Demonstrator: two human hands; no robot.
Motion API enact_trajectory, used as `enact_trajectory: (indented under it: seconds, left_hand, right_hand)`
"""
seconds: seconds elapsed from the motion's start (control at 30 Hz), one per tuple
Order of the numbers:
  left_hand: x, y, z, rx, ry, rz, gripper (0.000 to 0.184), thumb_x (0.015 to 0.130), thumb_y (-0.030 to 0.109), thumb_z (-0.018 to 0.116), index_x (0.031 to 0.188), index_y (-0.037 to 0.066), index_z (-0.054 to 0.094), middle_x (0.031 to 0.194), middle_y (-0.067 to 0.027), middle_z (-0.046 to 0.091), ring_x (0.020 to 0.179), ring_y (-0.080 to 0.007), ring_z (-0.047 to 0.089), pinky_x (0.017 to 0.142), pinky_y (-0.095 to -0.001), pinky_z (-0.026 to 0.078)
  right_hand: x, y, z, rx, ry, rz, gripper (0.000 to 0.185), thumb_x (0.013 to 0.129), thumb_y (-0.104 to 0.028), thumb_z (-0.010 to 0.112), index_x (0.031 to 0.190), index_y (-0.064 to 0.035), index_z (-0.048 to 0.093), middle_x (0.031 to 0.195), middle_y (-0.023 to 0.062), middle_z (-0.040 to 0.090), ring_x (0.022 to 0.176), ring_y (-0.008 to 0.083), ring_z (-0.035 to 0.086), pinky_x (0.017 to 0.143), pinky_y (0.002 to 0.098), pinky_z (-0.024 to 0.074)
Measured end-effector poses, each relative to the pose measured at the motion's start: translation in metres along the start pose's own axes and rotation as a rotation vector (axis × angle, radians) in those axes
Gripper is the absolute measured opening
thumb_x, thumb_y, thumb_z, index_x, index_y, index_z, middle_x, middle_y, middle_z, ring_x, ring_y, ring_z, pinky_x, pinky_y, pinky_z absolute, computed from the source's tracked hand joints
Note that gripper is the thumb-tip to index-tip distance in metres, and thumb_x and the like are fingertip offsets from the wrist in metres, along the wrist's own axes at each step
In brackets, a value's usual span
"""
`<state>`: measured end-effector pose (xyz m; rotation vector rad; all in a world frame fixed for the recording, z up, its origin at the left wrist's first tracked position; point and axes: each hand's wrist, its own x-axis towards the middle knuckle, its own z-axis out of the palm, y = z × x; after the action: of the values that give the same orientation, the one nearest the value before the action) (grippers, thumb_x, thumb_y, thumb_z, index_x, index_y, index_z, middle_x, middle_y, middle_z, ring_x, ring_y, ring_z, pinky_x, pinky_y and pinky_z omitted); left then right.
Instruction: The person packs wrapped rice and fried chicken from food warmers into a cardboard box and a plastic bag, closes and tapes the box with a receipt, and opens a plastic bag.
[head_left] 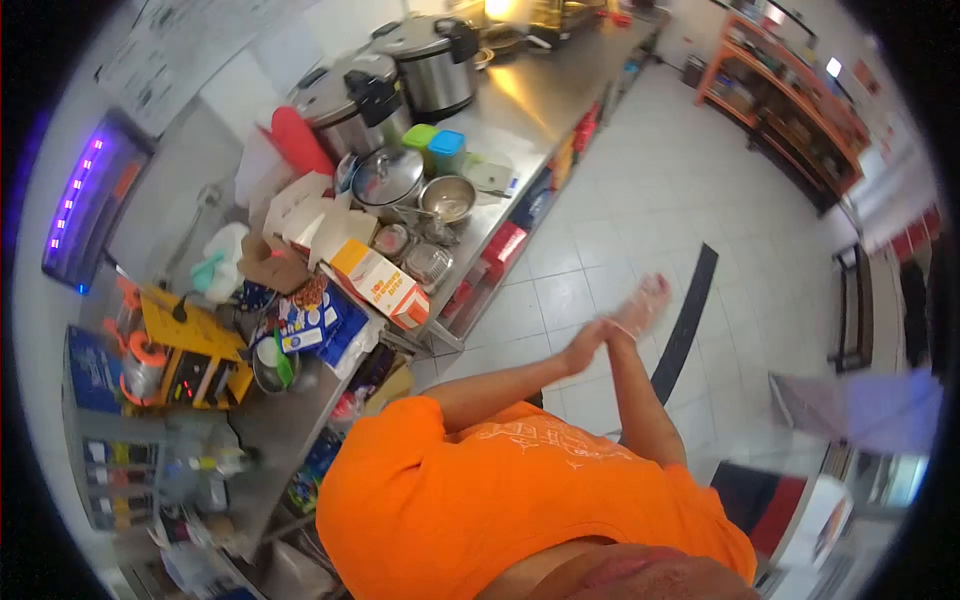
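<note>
My two hands meet in front of my orange shirt [520, 480], above the tiled floor. On my right hand [643, 306] is a clear plastic glove [632, 318], its cuff reaching the wrist. That hand is stretched out away from me, its fingers slightly smeared by motion. My left hand [588, 346] is closed at the right wrist, seemingly on the glove's cuff; its fingertips are partly hidden. The left hand looks bare.
A steel counter [530, 110] runs along the left with a steel cooker [430, 75], pot with glass lid [388, 178], steel bowl [447, 200] and orange-and-white carton [375, 285]. A black strip [685, 325] crosses the floor. An orange shelf [785, 90] stands far right.
</note>
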<state>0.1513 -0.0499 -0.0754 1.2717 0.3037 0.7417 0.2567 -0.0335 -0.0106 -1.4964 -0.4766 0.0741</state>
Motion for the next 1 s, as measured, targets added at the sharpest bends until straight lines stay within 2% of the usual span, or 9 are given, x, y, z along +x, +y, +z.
enact_trajectory:
  seconds: [0.13, 0.2, 0.27, 0.43, 0.5, 0.6, 0.67, 0.87, 1.0]
  left_hand:
    - [0.106, 0.079, -0.133, -0.384, 0.428, -0.042, 0.093, 0.096, 0.075, 0.018, 0.146, -0.001, 0.037, 0.14, -0.0091, 0.048, 0.125, -0.0192, 0.05, 0.109, -0.0339, 0.038]
    - [0.138, 0.069, -0.21, -0.554, 0.55, -0.002, 0.101, 0.089, 0.084, 0.026, 0.144, 0.001, 0.04, 0.132, -0.0102, 0.054, 0.117, -0.02, 0.055, 0.103, -0.0343, 0.043]
    - [0.169, 0.054, -0.281, -0.514, 1.076, 0.075, 0.095, 0.087, 0.082, 0.039, 0.141, 0.004, 0.045, 0.124, -0.0105, 0.058, 0.113, -0.0199, 0.057, 0.096, -0.0347, 0.048]
    - [0.187, 0.013, -0.466, 0.56, 1.358, -0.565, 0.077, 0.091, 0.066, 0.051, 0.132, 0.001, 0.058, 0.132, -0.0179, 0.059, 0.117, -0.0313, 0.058, 0.094, -0.0426, 0.049]
    - [0.199, 0.005, -0.466, 0.301, 1.073, -0.948, 0.075, 0.093, 0.063, 0.05, 0.13, -0.002, 0.061, 0.14, -0.0239, 0.054, 0.12, -0.0383, 0.058, 0.098, -0.0461, 0.046]
    - [0.261, 0.029, -0.457, 1.282, 0.68, -1.113, 0.048, 0.095, 0.039, 0.05, 0.108, -0.003, 0.069, 0.111, -0.0283, 0.067, 0.109, -0.0419, 0.064, 0.09, -0.0526, 0.051]
    - [0.349, 0.094, -0.424, 1.394, 0.873, -1.128, 0.048, 0.092, 0.045, 0.059, 0.106, 0.0, 0.071, 0.107, -0.0228, 0.07, 0.102, -0.0416, 0.066, 0.088, -0.0505, 0.053]
    - [0.701, 0.185, -0.38, 1.439, 1.085, 0.255, 0.014, 0.094, 0.014, 0.066, 0.087, 0.001, 0.067, 0.071, -0.0139, 0.059, 0.064, -0.0312, 0.058, 0.054, -0.0363, 0.044]
    - [0.908, 0.195, -0.353, 1.803, 0.75, 0.161, 0.068, 0.087, 0.03, 0.075, 0.144, 0.01, 0.045, 0.134, -0.0168, 0.055, 0.127, -0.033, 0.049, 0.111, -0.0502, 0.03]
  right_hand:
    - [-0.011, 0.037, 0.159, 0.307, -0.728, -0.217, 0.05, 0.099, -0.019, 0.054, 0.142, 0.0028, 0.044, 0.149, 0.0179, 0.043, 0.139, 0.033, 0.04, 0.116, 0.0398, 0.0285]
    - [0.008, 0.09, 0.214, -0.134, -1.236, -0.278, 0.049, 0.101, -0.021, 0.055, 0.143, 0.0013, 0.045, 0.153, 0.0219, 0.038, 0.141, 0.0347, 0.038, 0.118, 0.0413, 0.0271]
    - [0.025, 0.048, 0.239, 0.284, -1.61, 0.071, 0.051, 0.099, -0.023, 0.058, 0.144, -0.0029, 0.046, 0.153, 0.0223, 0.037, 0.142, 0.0335, 0.037, 0.118, 0.0388, 0.0257]
    - [0.175, 0.104, 0.291, -0.128, -2.177, -0.366, 0.057, 0.094, -0.029, 0.066, 0.144, -0.0088, 0.048, 0.143, 0.0222, 0.051, 0.132, 0.0355, 0.05, 0.111, 0.0416, 0.0394]
    - [0.257, 0.127, 0.305, -0.41, -1.983, 0.228, 0.052, 0.092, -0.026, 0.067, 0.138, -0.0068, 0.053, 0.136, 0.023, 0.056, 0.126, 0.0362, 0.055, 0.106, 0.0428, 0.0445]
    - [0.384, 0.221, 0.292, -0.433, -1.414, -0.159, 0.046, 0.093, -0.029, 0.067, 0.132, -0.0049, 0.059, 0.122, 0.0188, 0.066, 0.112, 0.0308, 0.064, 0.094, 0.0396, 0.0509]
    - [0.459, 0.266, 0.271, -0.447, -1.016, 0.106, 0.039, 0.094, -0.032, 0.066, 0.116, 0.0, 0.066, 0.107, 0.0147, 0.071, 0.098, 0.0243, 0.068, 0.084, 0.0353, 0.0527]
    - [0.705, 0.35, 0.272, -0.485, -0.737, 0.639, 0.044, 0.096, -0.04, 0.06, 0.098, 0.0024, 0.072, 0.085, 0.011, 0.071, 0.08, 0.0168, 0.067, 0.068, 0.0325, 0.0515]
    - [0.836, 0.337, 0.397, -0.324, -0.804, 0.237, 0.045, 0.091, -0.032, 0.069, 0.128, -0.0075, 0.061, 0.115, 0.0177, 0.065, 0.09, 0.0202, 0.066, 0.077, 0.0376, 0.0541]
